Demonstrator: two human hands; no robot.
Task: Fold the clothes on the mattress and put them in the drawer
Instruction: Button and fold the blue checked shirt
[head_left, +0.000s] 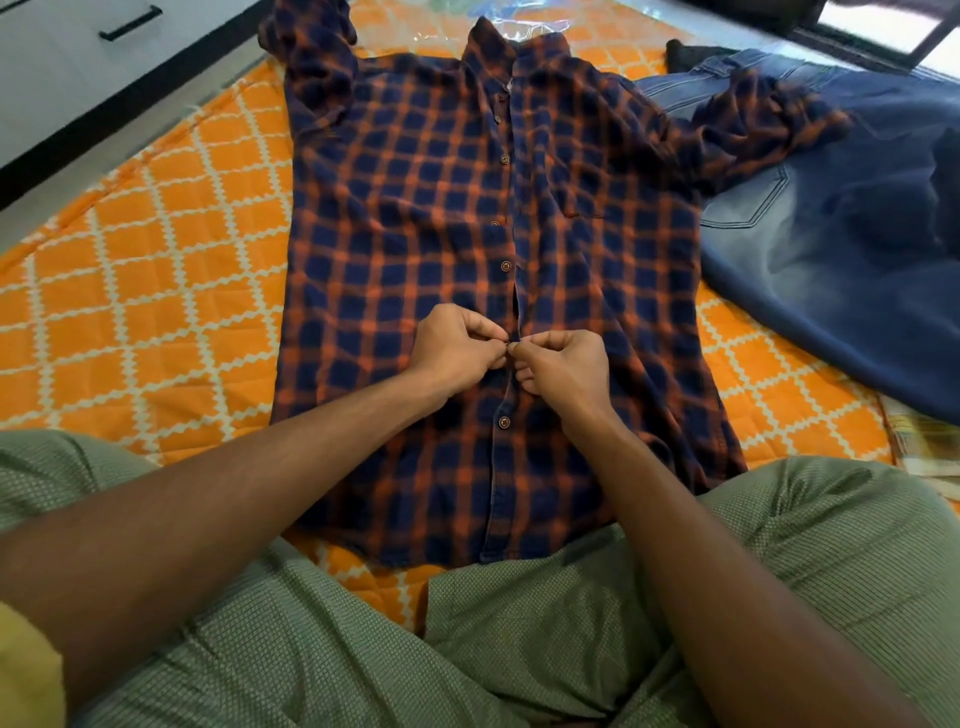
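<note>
- We see a navy-and-orange plaid shirt (447, 218) under our fingers (485, 338).
- Beneath it, our orange mattress cover (156, 249) carries a white diamond lattice.
- Beyond our fingers, faded blue jeans (831, 249).
- Our trousers (519, 649): green micro-check.

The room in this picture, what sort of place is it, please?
Probably a bedroom at home. A checked shirt and jeans lie on a mattress with an orange quilted cover, white drawer fronts stand beside it, and both hands pinch the shirt's placket.
</note>
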